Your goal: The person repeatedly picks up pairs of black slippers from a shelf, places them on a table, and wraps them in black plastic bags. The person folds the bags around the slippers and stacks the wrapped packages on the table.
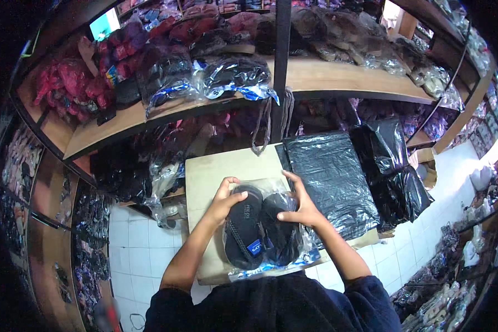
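A pair of black sandals (pixel 244 224) with a blue tag lies side by side in a clear plastic bag (pixel 310 255) with blue print along its near edge. My left hand (pixel 224 200) grips the far end of the left sandal through the plastic, its thumb on top. At the far right corner of the same bag, my right hand (pixel 303 209) has its thumb pressed on the right sandal and its fingers along the side. Beneath them is a pale tabletop (pixel 205 166), and a stack of black plastic bags (pixel 332 182) lies just right of my right hand.
Behind the table stands a wooden shelf (pixel 337 77) with several bagged shoes (pixel 235 72) and pink bundles (pixel 72 83). A dark post (pixel 281 50) rises at its middle. More black plastic (pixel 395 182) hangs at the table's right. Loaded racks line both sides over white floor tiles (pixel 144 260).
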Motion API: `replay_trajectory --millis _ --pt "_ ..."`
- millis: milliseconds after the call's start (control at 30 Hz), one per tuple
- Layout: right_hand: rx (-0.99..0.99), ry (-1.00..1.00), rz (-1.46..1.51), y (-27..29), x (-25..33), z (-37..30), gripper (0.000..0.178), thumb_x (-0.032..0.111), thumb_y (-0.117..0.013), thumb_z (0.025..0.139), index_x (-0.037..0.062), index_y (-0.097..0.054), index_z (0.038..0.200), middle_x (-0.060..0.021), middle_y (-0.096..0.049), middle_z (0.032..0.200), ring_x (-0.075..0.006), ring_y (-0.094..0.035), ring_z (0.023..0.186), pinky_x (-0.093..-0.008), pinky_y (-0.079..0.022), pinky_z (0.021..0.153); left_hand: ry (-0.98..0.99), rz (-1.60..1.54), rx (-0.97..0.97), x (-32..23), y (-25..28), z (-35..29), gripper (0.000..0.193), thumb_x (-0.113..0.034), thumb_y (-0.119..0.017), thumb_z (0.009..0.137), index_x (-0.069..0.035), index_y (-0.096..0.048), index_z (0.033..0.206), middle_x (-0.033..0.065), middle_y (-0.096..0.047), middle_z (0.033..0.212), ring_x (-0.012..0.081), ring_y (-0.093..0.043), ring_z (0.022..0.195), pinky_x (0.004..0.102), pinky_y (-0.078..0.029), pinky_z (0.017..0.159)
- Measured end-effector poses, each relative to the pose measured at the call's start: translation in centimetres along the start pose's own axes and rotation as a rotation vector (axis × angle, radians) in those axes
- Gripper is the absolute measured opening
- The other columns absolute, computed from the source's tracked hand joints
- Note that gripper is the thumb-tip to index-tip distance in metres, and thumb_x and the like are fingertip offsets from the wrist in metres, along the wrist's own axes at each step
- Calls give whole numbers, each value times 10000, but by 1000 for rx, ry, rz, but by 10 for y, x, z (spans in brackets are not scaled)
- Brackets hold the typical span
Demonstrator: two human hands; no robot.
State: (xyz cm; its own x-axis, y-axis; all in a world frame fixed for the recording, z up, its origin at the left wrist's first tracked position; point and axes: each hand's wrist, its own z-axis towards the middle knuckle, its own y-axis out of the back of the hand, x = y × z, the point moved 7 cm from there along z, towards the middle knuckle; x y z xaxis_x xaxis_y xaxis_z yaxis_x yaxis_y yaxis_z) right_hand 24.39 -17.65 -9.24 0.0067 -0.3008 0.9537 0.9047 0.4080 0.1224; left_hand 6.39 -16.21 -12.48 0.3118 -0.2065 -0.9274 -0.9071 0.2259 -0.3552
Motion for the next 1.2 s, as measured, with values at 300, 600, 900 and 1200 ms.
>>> replay_trajectory --millis 300,600,900,1200 --pt "90 -156 298 -9 -3 5 623 156 -581 598 31 -423 1188 -115 -420 1208 -221 -317 1177 -314 -187 992 -21 69 231 -19 -19 1 490 -125 -562 758 -77 -360 1202 60 -509 1002 107 -503 889 238 -386 811" --pt "160 -462 579 -28 -39 -53 577 159 -570 618 -32 -431 1144 -118 -486 1106 -189 -459 1021 -283 -329 904 192 -96 284 48 -24 -29 432 -143 -541 749 -22 -407 1141 74 -535 954 135 -532 861 237 -427 767" --pt "86 -549 660 -21 -48 -77 657 190 -603 618 -21 -366 1193 -122 -475 1070 -190 -473 986 -271 -357 882 216 -51 363 80 -35 -19 385 -191 -521 712 3 -483 1042 73 -537 955 138 -513 887 244 -394 811" --pt "-20 -590 613 25 -63 -107 496 165 -553 650 -28 -474 1099 -119 -522 1015 -179 -503 941 -276 -386 844 300 -36 329 103 -77 -6 355 -203 -541 687 -32 -508 997 56 -534 951 129 -524 857 235 -431 767"
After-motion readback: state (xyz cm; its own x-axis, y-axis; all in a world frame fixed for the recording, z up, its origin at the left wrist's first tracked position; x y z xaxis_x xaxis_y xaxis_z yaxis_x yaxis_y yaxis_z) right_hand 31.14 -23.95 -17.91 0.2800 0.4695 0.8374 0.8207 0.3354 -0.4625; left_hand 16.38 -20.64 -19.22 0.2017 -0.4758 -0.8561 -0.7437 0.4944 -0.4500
